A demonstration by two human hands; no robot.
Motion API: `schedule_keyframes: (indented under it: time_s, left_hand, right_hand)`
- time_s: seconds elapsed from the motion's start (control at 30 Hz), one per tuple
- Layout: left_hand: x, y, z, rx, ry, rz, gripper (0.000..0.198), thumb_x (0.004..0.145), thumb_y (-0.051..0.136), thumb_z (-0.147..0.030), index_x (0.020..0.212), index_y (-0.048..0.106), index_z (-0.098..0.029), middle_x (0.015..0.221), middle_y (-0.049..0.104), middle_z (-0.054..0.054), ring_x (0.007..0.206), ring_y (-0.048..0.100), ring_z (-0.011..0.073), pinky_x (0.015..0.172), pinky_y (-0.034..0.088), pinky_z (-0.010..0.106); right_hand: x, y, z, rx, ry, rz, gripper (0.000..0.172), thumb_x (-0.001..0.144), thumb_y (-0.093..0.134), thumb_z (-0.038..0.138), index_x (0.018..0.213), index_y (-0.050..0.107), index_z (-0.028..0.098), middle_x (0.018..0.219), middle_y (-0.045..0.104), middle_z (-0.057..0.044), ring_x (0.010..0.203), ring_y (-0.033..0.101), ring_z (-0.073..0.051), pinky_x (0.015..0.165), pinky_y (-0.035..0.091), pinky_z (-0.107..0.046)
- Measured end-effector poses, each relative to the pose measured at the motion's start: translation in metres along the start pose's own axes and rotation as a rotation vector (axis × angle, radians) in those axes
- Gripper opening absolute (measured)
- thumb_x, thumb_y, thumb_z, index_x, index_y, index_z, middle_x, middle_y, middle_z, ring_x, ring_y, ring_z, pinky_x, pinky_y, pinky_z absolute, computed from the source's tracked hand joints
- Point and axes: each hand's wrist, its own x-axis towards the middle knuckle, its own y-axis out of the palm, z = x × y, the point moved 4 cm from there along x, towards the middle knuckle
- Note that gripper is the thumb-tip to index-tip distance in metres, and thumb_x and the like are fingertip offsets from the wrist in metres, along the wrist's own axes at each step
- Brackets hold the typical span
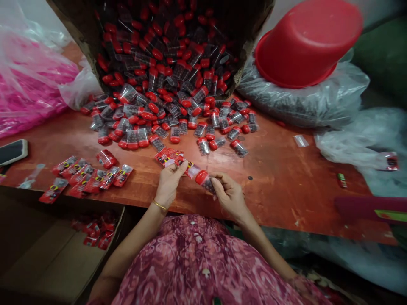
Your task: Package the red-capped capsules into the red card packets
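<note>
Left hand (170, 182) pinches a red packet (191, 169); right hand's (229, 195) grip clamps a vial (204, 179) beside it; forcing might tear the packet.

Both forearms reach forward, converging. The left hand (168, 183) pinches with thumb and fingertips; the right hand (229, 194), just right of it, curls closed.

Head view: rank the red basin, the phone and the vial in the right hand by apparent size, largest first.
1. red basin
2. phone, though the frame edge cuts it off
3. red-capped vial in the right hand, smallest
</note>
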Motion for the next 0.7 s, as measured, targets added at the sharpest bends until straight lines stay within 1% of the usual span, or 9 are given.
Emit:
schedule_keyframes:
  time_s: [0.07, 0.17, 0.23, 0.33, 0.47, 0.53, 0.6, 0.63, 0.7]
  left_hand:
    - [0.001, -0.003, 0.002, 0.024, 0.042, 0.003, 0.036, 0.044, 0.082, -0.042, 0.062, 0.069, -0.014, 0.062, 0.067, 0.0, 0.058, 0.055, 0.0085, 0.062, 0.044, 0.021]
    - [0.002, -0.005, 0.004, 0.057, 0.08, 0.011, 0.03, 0.05, 0.081, -0.039, 0.061, 0.069, -0.014, 0.062, 0.067, -0.001, 0.058, 0.054, 0.0089, 0.063, 0.044, 0.022]
    - [0.002, -0.007, 0.004, 0.072, 0.082, 0.014, 0.027, 0.053, 0.08, -0.038, 0.06, 0.068, -0.014, 0.06, 0.065, -0.001, 0.057, 0.053, 0.0088, 0.062, 0.043, 0.022]
    - [0.002, -0.008, 0.003, 0.097, 0.079, 0.02, 0.026, 0.056, 0.079, -0.035, 0.057, 0.066, -0.013, 0.057, 0.062, -0.002, 0.055, 0.05, 0.0078, 0.058, 0.041, 0.021]
    - [0.003, -0.008, 0.006, 0.096, 0.044, 0.07, 0.028, 0.056, 0.079, -0.037, 0.061, 0.065, -0.013, 0.06, 0.062, -0.002, 0.057, 0.051, 0.0081, 0.059, 0.041, 0.021]
    - [0.003, -0.006, 0.009, 0.06, 0.025, 0.099, 0.031, 0.053, 0.08, -0.037, 0.067, 0.066, -0.013, 0.064, 0.064, -0.001, 0.06, 0.054, 0.0089, 0.061, 0.044, 0.021]
    - [0.002, -0.004, 0.013, 0.025, 0.025, 0.105, 0.035, 0.051, 0.081, -0.036, 0.072, 0.066, -0.014, 0.069, 0.065, -0.002, 0.062, 0.056, 0.0091, 0.063, 0.045, 0.022]
    - [0.002, -0.003, 0.014, 0.011, 0.027, 0.095, 0.036, 0.05, 0.082, -0.036, 0.074, 0.066, -0.014, 0.07, 0.066, -0.002, 0.063, 0.056, 0.009, 0.064, 0.045, 0.022]
    - [0.0, -0.001, 0.018, -0.018, 0.015, 0.061, 0.038, 0.048, 0.082, -0.035, 0.075, 0.065, -0.014, 0.071, 0.066, -0.001, 0.063, 0.057, 0.009, 0.066, 0.046, 0.023]
  right_hand:
    - [0.0, 0.002, 0.003, 0.015, -0.014, 0.011, 0.024, 0.086, 0.049, 0.04, 0.091, 0.062, 0.02, 0.066, 0.057, 0.003, 0.046, 0.046, -0.008, 0.04, 0.039, -0.02]
    - [0.003, 0.004, 0.004, 0.041, -0.014, 0.043, 0.024, 0.085, 0.05, 0.041, 0.088, 0.062, 0.02, 0.063, 0.056, 0.003, 0.042, 0.042, -0.007, 0.038, 0.036, -0.019]
    - [0.005, 0.006, 0.003, 0.083, 0.023, 0.063, 0.026, 0.084, 0.051, 0.043, 0.086, 0.061, 0.019, 0.06, 0.054, 0.004, 0.038, 0.041, -0.006, 0.035, 0.033, -0.019]
    - [0.008, 0.008, 0.001, 0.143, 0.09, 0.06, 0.03, 0.081, 0.053, 0.048, 0.084, 0.06, 0.019, 0.058, 0.052, 0.005, 0.035, 0.04, -0.005, 0.033, 0.033, -0.019]
    - [0.01, 0.01, 0.001, 0.129, 0.082, 0.059, 0.029, 0.081, 0.053, 0.047, 0.082, 0.06, 0.019, 0.058, 0.052, 0.005, 0.036, 0.039, -0.005, 0.033, 0.033, -0.019]
    - [0.012, 0.013, 0.002, 0.104, 0.053, 0.08, 0.027, 0.082, 0.052, 0.045, 0.084, 0.06, 0.019, 0.06, 0.054, 0.004, 0.037, 0.04, -0.006, 0.034, 0.034, -0.019]
    - [0.014, 0.016, 0.002, 0.085, 0.018, 0.086, 0.025, 0.084, 0.05, 0.041, 0.087, 0.061, 0.019, 0.065, 0.058, 0.003, 0.04, 0.042, -0.007, 0.037, 0.036, -0.02]
    - [0.015, 0.017, 0.001, 0.077, -0.003, 0.07, 0.024, 0.084, 0.05, 0.04, 0.087, 0.061, 0.019, 0.068, 0.059, 0.002, 0.042, 0.045, -0.007, 0.039, 0.038, -0.02]
    - [0.016, 0.019, -0.001, 0.053, -0.048, -0.005, 0.021, 0.084, 0.049, 0.037, 0.087, 0.06, 0.02, 0.072, 0.061, 0.001, 0.051, 0.051, -0.01, 0.046, 0.043, -0.022]
